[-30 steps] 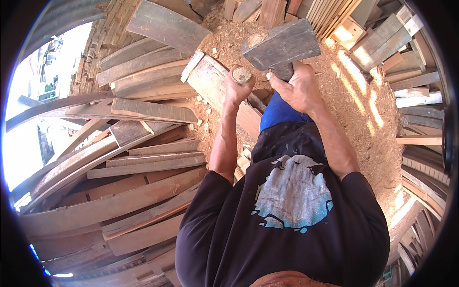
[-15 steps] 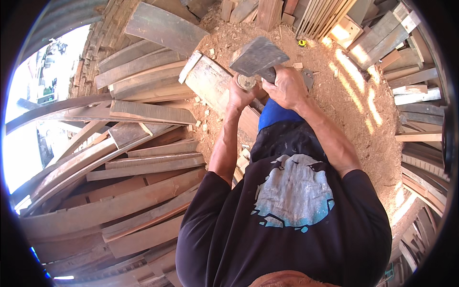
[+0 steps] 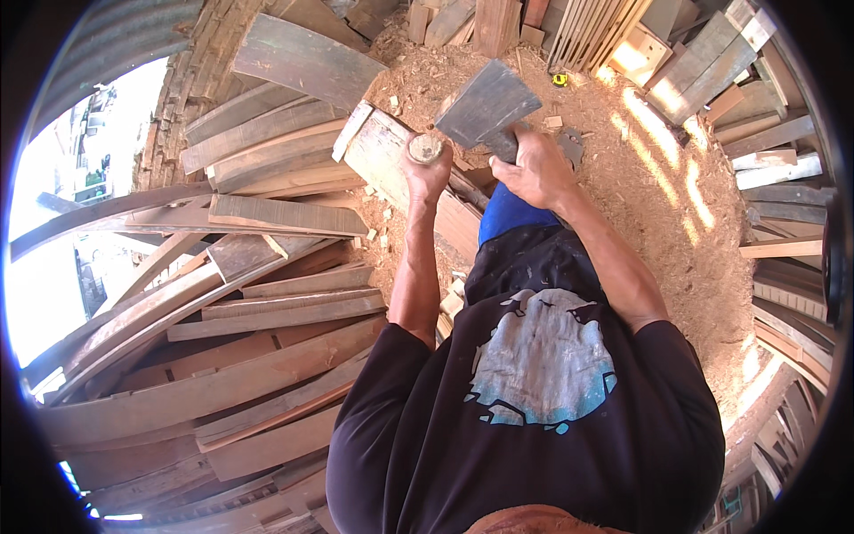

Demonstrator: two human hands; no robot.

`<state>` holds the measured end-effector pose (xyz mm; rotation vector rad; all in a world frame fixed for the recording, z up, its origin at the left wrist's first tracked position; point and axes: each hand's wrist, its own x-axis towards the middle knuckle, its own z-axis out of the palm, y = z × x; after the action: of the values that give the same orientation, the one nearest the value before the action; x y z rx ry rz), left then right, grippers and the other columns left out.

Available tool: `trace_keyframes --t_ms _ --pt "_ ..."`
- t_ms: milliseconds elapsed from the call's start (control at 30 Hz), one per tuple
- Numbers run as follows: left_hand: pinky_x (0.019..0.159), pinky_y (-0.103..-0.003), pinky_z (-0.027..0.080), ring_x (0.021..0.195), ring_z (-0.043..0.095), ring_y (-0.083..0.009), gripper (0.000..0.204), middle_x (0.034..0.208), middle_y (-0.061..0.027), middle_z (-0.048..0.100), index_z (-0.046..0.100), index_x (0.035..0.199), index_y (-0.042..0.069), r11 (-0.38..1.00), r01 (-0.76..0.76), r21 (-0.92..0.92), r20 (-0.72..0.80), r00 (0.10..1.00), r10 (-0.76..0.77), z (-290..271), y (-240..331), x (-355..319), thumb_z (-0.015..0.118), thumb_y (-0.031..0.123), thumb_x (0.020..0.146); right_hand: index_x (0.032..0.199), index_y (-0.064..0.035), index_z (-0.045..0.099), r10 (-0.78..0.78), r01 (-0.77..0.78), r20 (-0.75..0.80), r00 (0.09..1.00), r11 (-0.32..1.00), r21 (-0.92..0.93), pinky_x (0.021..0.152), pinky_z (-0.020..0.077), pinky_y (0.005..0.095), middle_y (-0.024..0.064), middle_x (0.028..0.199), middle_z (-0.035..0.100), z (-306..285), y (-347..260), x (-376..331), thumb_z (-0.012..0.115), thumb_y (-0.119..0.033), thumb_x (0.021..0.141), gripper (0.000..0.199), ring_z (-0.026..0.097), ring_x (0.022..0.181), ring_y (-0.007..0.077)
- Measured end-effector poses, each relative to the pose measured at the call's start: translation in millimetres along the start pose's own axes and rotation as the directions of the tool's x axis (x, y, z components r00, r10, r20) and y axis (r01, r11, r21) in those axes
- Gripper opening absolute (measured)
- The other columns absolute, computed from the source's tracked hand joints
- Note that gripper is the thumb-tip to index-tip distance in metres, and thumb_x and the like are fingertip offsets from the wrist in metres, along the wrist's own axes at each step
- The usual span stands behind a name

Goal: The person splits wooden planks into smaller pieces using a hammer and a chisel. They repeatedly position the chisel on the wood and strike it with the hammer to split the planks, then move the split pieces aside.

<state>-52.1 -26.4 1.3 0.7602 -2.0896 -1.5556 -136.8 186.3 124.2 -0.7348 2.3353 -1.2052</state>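
My left hand point(image 3: 425, 181) is closed around an upright chisel, with the round, worn butt of its wooden handle point(image 3: 425, 149) facing up. Its blade is hidden below my fist. My right hand point(image 3: 539, 169) grips the short handle of a mallet, whose dark, blocky head point(image 3: 488, 104) is held up to the right of the chisel, apart from it. Under my left hand lies a thick pale timber point(image 3: 378, 156), running from the upper left down towards my blue-clad leg point(image 3: 516, 216).
Stacked boards point(image 3: 285, 214) crowd the left side. More planks and offcuts point(image 3: 783, 187) line the right, and slats point(image 3: 594, 36) lean at the back. Sawdust and chips point(image 3: 640, 196) cover the ground, with a yellow tape measure point(image 3: 559, 80) on it.
My left hand has shifted left along the timber with the chisel. The mallet head has tilted and moved slightly right, so a gap shows between it and the chisel handle.
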Motion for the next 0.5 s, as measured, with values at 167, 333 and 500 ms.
trace_keyframes --t_ms 167,333,500 --pt "0.068 -0.028 0.052 0.075 0.064 -0.0107 0.023 0.082 -0.0019 0.066 0.06 0.096 0.003 0.997 0.078 -0.004 0.079 0.994 -0.077 0 31 -1 0.074 0.005 0.078 0.109 -0.0006 0.063 -0.008 0.02 -0.089 0.996 0.991 0.136 0.074 0.0527 0.0426 0.0216 0.084 0.068 -22 -14 -1 0.07 -0.024 0.083 0.036 0.068 0.08 0.0381" --pt "0.066 -0.027 0.052 0.073 0.064 -0.0106 0.022 0.08 -0.0012 0.066 0.06 0.096 0.004 0.995 0.095 -0.014 0.143 0.985 -0.092 3 36 0 0.073 0.003 0.078 0.104 0.0016 0.064 -0.063 0.102 -0.2 0.978 0.976 0.194 0.072 0.0523 0.0398 0.0189 0.081 0.068 -26 -8 1 0.071 -0.023 0.084 0.033 0.068 0.075 0.0318" --pt "0.065 -0.027 0.052 0.072 0.064 -0.0102 0.02 0.079 -0.0004 0.065 0.059 0.093 0.004 0.992 0.106 -0.06 0.141 0.985 -0.097 9 33 -3 0.072 0.002 0.078 0.102 0.0028 0.064 -0.047 0.112 -0.247 0.968 0.959 0.259 0.07 0.0521 0.0381 0.0155 0.079 0.069 -32 -9 3 0.072 -0.023 0.084 0.032 0.068 0.072 0.0256"
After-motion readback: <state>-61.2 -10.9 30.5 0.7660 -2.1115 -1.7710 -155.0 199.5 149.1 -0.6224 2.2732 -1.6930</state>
